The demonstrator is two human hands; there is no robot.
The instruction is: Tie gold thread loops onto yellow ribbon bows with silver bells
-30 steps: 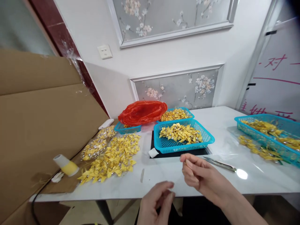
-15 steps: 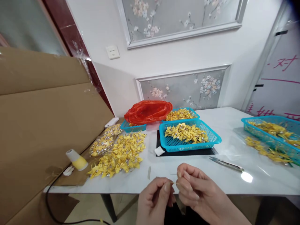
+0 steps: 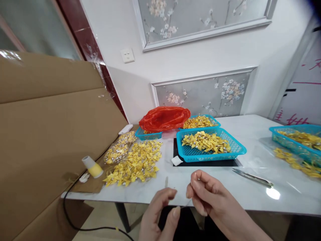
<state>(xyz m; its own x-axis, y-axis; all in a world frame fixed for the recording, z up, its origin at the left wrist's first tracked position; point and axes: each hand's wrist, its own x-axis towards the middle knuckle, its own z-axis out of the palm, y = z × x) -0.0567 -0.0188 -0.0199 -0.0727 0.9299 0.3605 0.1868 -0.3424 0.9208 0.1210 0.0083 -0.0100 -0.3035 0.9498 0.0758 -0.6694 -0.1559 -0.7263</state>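
Though the left hand (image 3: 160, 216) gapes, the right hand (image 3: 212, 195) pinches a thin strand (image 3: 186, 204), lower centre, likely light, pliable, best held near an end.

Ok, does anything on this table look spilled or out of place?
Possibly: at the right, some yellow pieces lie outside the blue basket that holds similar ones. They could have been set there deliberately; I see no clear damage.

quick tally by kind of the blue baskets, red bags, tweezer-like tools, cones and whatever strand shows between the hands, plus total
blue baskets: 4
red bag: 1
tweezer-like tool: 1
cone: 1
thin strand: 1
Total: 8
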